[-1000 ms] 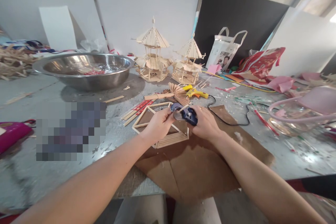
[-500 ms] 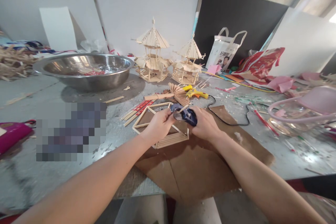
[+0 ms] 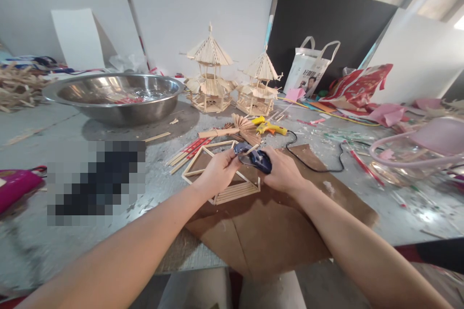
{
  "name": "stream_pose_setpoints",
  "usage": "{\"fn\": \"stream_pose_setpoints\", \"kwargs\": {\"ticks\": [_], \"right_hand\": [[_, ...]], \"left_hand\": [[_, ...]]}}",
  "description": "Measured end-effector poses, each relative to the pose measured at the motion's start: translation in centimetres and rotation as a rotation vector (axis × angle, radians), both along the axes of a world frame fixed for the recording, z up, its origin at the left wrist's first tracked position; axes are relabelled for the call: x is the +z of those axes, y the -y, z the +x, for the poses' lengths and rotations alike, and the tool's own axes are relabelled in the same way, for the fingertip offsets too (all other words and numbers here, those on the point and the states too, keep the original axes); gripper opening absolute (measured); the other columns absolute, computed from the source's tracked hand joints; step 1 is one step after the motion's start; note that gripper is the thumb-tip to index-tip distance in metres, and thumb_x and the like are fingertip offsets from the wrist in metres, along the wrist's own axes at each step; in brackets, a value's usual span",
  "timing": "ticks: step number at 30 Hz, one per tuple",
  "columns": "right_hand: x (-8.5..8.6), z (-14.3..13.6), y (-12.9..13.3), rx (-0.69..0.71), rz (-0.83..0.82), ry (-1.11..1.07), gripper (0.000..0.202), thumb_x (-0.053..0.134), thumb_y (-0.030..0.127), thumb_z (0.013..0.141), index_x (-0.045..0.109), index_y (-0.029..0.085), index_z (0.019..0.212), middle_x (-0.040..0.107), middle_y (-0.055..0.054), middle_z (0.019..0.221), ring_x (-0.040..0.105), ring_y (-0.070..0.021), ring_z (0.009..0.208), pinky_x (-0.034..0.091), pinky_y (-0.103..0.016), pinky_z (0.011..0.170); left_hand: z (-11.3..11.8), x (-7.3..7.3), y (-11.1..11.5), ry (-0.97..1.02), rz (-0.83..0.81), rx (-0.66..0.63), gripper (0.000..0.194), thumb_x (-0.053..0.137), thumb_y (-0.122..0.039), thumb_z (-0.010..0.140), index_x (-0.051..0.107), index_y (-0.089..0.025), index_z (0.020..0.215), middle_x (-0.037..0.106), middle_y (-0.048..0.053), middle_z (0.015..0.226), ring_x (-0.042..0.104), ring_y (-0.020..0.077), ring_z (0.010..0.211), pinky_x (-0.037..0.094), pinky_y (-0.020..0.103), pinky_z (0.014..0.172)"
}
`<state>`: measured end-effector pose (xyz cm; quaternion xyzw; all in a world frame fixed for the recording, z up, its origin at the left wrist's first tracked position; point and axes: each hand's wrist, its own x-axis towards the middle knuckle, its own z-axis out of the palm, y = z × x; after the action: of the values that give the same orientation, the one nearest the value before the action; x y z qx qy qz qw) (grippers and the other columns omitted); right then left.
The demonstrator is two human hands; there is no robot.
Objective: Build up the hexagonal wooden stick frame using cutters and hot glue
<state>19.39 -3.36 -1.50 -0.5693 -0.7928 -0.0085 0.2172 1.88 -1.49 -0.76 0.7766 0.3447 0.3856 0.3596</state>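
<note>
here, on grey table (image 3: pixel 159 154), white boards (image 3: pixel 203 5) behind; both hands' fingers clamped on dark blue tool (image 3: pixel 260 161).

The person's bare left arm (image 3: pixel 119 246) and bare right arm (image 3: pixel 366 251) reach forward, angled inward so that the hands come close together without touching. The left hand (image 3: pixel 217 174) is bent in a grip, its thumb and fingers (image 3: pixel 229 156) pressed together at the tips, the back of the hand turned mostly up. The right hand (image 3: pixel 284 171) curls around in a fuller grip, knuckles up, some of its fingers hidden from view. Both wrists look nearly straight from here. Below, two legs (image 3: pixel 195 289) in pale trousers show side by side between the forearms.
</note>
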Motion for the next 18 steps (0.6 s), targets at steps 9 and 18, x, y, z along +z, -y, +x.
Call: {"fn": "stream_pose_setpoints", "kwargs": {"ticks": [9, 18], "right_hand": [[-0.1, 0.09, -0.05, 0.021, 0.028, -0.008, 0.04, 0.05, 0.026, 0.063, 0.045, 0.017, 0.102, 0.058, -0.007, 0.091, 0.054, -0.0215, 0.084, 0.04, -0.031, 0.07], [0.13, -0.03, 0.1, 0.01, -0.013, -0.003, 0.042, 0.051, 0.026, 0.062, 0.045, 0.018, 0.103, 0.058, -0.006, 0.093, 0.054, -0.022, 0.085, 0.039, -0.031, 0.07]], "left_hand": [[-0.27, -0.26, -0.28, -0.062, 0.096, 0.06, 0.026, 0.039, -0.031, 0.078, 0.056, -0.012, 0.072, 0.053, 0.001, 0.062, 0.047, 0.0126, 0.064, 0.039, 0.023, 0.062], [-0.22, -0.59, -0.39, -0.06, 0.094, 0.045, 0.028, 0.037, -0.034, 0.079, 0.055, -0.013, 0.071, 0.053, 0.001, 0.063, 0.048, 0.0127, 0.063, 0.039, 0.023, 0.061]]}}
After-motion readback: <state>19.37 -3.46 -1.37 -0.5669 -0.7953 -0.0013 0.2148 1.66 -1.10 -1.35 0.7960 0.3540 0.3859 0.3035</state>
